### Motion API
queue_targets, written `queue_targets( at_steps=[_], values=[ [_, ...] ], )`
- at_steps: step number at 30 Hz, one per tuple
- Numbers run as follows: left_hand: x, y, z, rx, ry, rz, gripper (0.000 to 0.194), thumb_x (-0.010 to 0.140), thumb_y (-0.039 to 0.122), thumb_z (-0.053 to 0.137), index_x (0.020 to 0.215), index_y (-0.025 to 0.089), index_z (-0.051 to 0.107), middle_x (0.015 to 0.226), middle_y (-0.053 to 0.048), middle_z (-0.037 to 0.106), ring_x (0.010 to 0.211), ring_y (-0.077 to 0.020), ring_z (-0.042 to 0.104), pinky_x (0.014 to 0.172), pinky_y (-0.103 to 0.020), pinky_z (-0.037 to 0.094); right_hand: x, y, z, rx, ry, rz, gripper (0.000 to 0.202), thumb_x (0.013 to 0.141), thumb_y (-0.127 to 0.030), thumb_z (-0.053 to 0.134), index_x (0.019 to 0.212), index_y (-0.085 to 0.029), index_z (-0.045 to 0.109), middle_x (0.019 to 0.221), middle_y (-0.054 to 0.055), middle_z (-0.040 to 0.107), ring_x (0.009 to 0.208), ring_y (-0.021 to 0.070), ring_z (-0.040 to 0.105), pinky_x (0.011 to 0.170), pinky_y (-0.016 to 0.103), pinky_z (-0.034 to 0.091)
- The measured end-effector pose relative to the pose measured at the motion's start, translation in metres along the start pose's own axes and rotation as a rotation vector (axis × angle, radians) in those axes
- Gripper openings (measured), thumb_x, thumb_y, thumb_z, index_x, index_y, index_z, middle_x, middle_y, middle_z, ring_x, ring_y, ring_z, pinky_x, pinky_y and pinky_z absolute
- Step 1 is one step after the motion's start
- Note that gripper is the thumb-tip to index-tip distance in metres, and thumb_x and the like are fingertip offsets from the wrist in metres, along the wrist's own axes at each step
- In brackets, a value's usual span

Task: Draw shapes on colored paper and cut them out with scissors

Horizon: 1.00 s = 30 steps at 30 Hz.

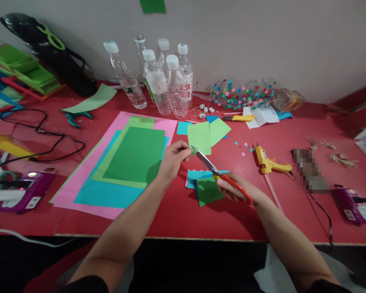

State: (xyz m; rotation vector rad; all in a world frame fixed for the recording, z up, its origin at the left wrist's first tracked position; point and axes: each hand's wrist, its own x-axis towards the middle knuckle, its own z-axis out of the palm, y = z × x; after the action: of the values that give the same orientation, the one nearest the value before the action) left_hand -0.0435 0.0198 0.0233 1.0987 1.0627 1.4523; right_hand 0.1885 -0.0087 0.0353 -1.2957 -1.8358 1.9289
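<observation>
My right hand (232,187) grips a pair of scissors (212,167) by its red and yellow handles, the blades pointing up and left. At the blade tips, the fingertips of my left hand (177,156) are pinched on what looks like a small piece of green paper (192,151), mostly hidden. Just behind the tips lies a light green paper square (199,136) with faint drawn lines. Under the scissors and right hand rests a small pile of blue, pink and dark green paper (205,195).
Large coloured sheets (137,154) lie stacked at the left. Several plastic bottles (158,87) stand by the wall. A star-covered bottle (240,95) lies on its side. To the right are a yellow glue gun (270,162), loose stars (244,154) and a yellow cutter (242,118).
</observation>
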Motion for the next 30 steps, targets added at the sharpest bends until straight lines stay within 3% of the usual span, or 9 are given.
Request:
queue_targets(
  at_steps=[4, 9, 14, 18, 23, 30],
  values=[
    [0.001, 0.0, -0.002, -0.009, 0.025, 0.026, 0.011, 0.071, 0.024, 0.067, 0.065, 0.018, 0.06, 0.055, 0.005, 0.052, 0.048, -0.0066, 0.046, 0.049, -0.02, 0.037, -0.002, 0.0, -0.004, -0.017, -0.009, -0.03, 0.046, 0.087, -0.058, 0.051, 0.067, -0.019, 0.043, 0.046, -0.007, 0.042, 0.039, 0.005, 0.037, 0.038, 0.017, 0.026],
    [0.004, 0.001, -0.005, 0.011, 0.069, 0.126, 0.014, 0.07, 0.028, 0.072, 0.08, 0.018, 0.068, 0.072, 0.0, 0.062, 0.065, -0.0102, 0.056, 0.06, -0.021, 0.045, -0.002, -0.003, -0.005, -0.083, -0.04, -0.003, 0.044, 0.086, -0.056, 0.055, 0.066, -0.018, 0.044, 0.045, -0.007, 0.044, 0.038, 0.0048, 0.037, 0.039, 0.018, 0.025],
    [0.007, 0.002, -0.005, -0.054, 0.224, 0.096, 0.013, 0.069, 0.026, 0.072, 0.074, 0.017, 0.064, 0.057, 0.005, 0.056, 0.048, -0.0055, 0.047, 0.048, -0.018, 0.038, -0.001, -0.001, -0.005, -0.052, 0.009, -0.003, 0.043, 0.084, -0.057, 0.057, 0.07, -0.019, 0.044, 0.048, -0.008, 0.043, 0.04, 0.0049, 0.037, 0.041, 0.019, 0.027],
    [0.008, 0.004, -0.003, -0.215, 0.297, 0.0, 0.021, 0.062, 0.024, 0.074, 0.073, 0.018, 0.058, 0.054, 0.005, 0.058, 0.043, -0.0057, 0.049, 0.044, -0.018, 0.037, -0.003, -0.003, -0.007, -0.055, 0.074, -0.018, 0.044, 0.085, -0.061, 0.053, 0.073, -0.019, 0.045, 0.05, -0.007, 0.042, 0.041, 0.0059, 0.036, 0.042, 0.02, 0.028],
    [0.003, 0.006, 0.005, -0.281, 0.268, -0.074, 0.017, 0.061, 0.023, 0.07, 0.07, 0.015, 0.058, 0.055, 0.001, 0.064, 0.041, -0.0092, 0.056, 0.042, -0.02, 0.04, -0.002, -0.004, -0.007, -0.078, 0.116, -0.121, 0.044, 0.083, -0.058, 0.057, 0.07, -0.02, 0.041, 0.055, -0.006, 0.04, 0.048, 0.0073, 0.036, 0.046, 0.022, 0.028],
    [-0.003, 0.005, 0.009, -0.185, 0.253, 0.01, 0.013, 0.069, 0.019, 0.069, 0.079, 0.014, 0.063, 0.061, -0.001, 0.068, 0.047, -0.0115, 0.061, 0.047, -0.022, 0.046, 0.001, 0.001, -0.006, -0.231, 0.137, -0.095, 0.046, 0.079, -0.059, 0.062, 0.068, -0.02, 0.04, 0.057, -0.005, 0.039, 0.052, 0.008, 0.035, 0.048, 0.022, 0.025]
  ],
)
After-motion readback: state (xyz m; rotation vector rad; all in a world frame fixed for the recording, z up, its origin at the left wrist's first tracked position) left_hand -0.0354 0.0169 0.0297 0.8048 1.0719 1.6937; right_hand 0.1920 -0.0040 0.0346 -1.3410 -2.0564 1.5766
